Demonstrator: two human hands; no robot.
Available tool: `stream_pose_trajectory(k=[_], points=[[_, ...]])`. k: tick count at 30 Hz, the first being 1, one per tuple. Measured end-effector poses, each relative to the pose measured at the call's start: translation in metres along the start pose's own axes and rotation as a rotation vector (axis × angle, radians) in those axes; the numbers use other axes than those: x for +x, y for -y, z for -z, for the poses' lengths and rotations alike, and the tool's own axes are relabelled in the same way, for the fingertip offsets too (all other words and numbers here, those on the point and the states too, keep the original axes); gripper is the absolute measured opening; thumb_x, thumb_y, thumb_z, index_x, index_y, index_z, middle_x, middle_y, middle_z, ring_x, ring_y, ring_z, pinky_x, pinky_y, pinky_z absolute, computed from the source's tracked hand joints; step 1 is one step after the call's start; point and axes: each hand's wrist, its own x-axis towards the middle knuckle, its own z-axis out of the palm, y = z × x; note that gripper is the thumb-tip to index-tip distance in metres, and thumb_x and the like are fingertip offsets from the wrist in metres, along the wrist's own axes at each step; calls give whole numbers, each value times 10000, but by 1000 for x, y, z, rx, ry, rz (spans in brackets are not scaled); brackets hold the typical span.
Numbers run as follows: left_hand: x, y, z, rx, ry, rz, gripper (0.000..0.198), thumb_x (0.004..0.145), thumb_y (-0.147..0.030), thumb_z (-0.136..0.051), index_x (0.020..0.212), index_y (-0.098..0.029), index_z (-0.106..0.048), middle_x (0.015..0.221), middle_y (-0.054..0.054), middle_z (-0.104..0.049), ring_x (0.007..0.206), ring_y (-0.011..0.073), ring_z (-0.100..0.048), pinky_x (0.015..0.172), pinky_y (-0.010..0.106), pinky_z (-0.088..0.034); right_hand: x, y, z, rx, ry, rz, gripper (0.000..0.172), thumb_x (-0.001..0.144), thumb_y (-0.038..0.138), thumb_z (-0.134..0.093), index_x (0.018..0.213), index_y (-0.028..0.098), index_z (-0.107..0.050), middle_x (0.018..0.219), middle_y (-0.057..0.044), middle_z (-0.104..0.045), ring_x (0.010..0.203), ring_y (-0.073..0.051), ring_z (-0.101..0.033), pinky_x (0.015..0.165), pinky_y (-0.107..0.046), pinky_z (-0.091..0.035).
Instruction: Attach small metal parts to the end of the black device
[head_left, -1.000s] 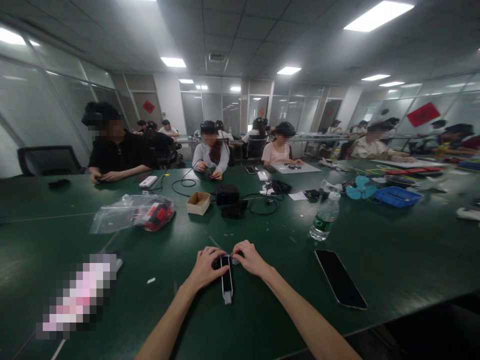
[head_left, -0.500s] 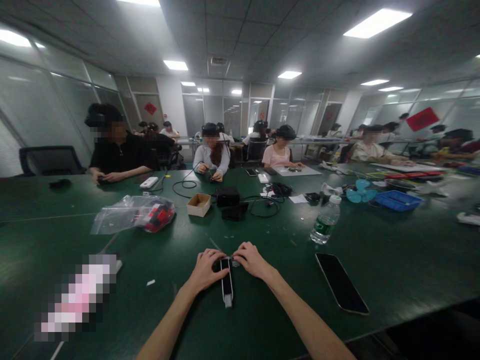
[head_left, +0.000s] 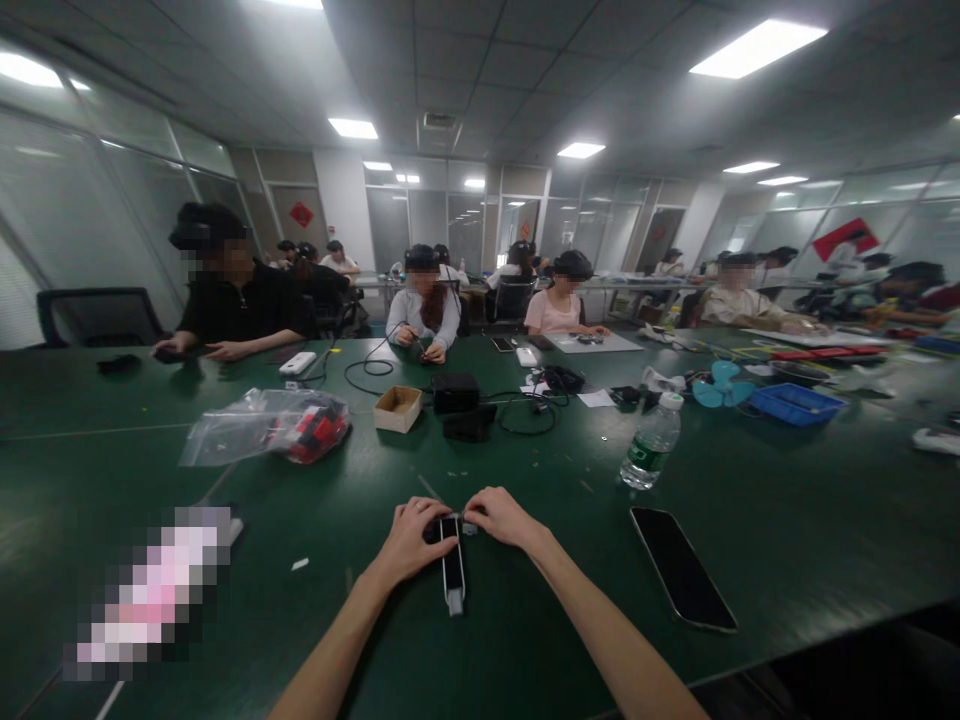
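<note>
On the green table in front of me lies a long, narrow black piece with white edges (head_left: 453,570) and a pale grey near end. My left hand (head_left: 415,535) grips its far half from the left, with the thumb over the top and the fingers curled at the far end. My right hand (head_left: 500,515) is at the right of that far end, its fingertips pinched together. Whatever they hold is too small to make out. Just below those fingertips is a small grey piece (head_left: 470,529).
A phone (head_left: 684,570) and a water bottle (head_left: 651,445) are to the right. Ahead are a small open box (head_left: 398,410), a black box (head_left: 455,392) and a plastic bag with red and black things (head_left: 311,430). Several people sit across the table (head_left: 540,640).
My right hand has shifted very slightly, its fingers drawn closer together. My left hand stays on the narrow piece. Across the table at left, a person's hands have moved apart.
</note>
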Motion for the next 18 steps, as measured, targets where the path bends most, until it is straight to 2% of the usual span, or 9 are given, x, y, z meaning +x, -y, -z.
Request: stream_pose_trajectory(k=[5,11,18], points=[[0,-2,1,-1,9,13,369,772,-456,-637,1088,-266,-624,1123,38,-621,1081,256,-496,907,411,-360,2,0,3,44,42,-4,202,868,268,-538,869,223,-736,819,-17,-716,749,-153,-632,694,-234,-424],[1,-3,2,0,9,14,371,770,-445,-643,1092,-262,-623,1127,40,-620,1090,257,-495,910,407,-361,3,4,7,118,55,-67,101,808,215,-619,836,192,-713,758,-9,-697,690,-132,-622,619,-204,-419],[0,-4,3,12,10,16,367,771,-442,-645,1089,-259,-626,1124,39,-625,1080,255,-503,910,406,-356,0,-5,11,134,57,-103,119,815,249,-634,887,174,-690,809,-23,-693,738,-133,-621,660,-204,-427]])
